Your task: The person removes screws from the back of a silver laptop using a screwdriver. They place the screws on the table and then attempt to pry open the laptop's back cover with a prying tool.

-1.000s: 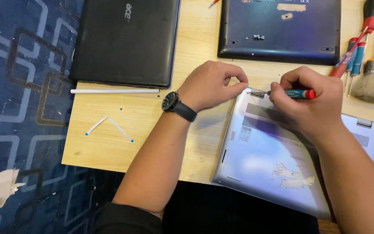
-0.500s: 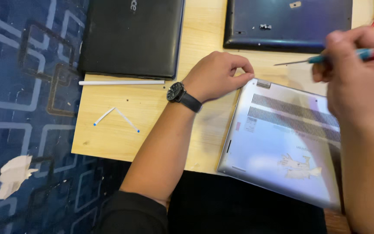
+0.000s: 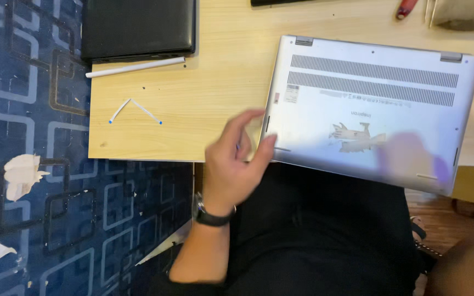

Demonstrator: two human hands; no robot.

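Silver laptop (image 3: 368, 104), black laptop (image 3: 138, 27), pale wood table (image 3: 215, 93), blue patterned carpet (image 3: 28, 164)

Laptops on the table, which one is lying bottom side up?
The silver laptop nearest the left hand: its underside shows two rows of vent slots and hinge tabs. The black laptop at the table's far left corner shows only a plain flat surface.

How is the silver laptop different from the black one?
The silver laptop is light grey; the black laptop is dark. The silver laptop lies bottom up, showing vent slots, while the black laptop shows a plain flat side. The left hand touches the silver laptop's edge; nothing touches the black laptop, though a white stick lies beside it. Both rest on the wooden table.
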